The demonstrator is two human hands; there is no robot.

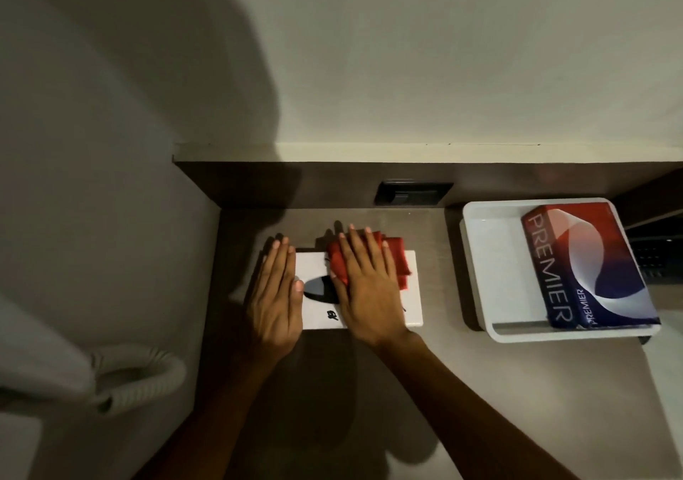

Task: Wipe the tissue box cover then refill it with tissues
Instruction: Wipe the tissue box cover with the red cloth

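Observation:
A white tissue box cover (412, 306) with a dark oval slot lies flat on the brown desk. My right hand (364, 287) presses flat on a folded red cloth (397, 257) that rests on the cover's top. My left hand (275, 298) lies along the cover's left edge, fingers straight, thumb near the slot. A red, white and blue "PREMIER" tissue pack (587, 265) sits in a white tray (491, 269) to the right.
A dark socket plate (414, 193) is set in the desk's back panel. A wall rises behind the desk. At the lower left, off the desk, lies a pale corrugated hose (148, 376). Dark shelving stands at the far right.

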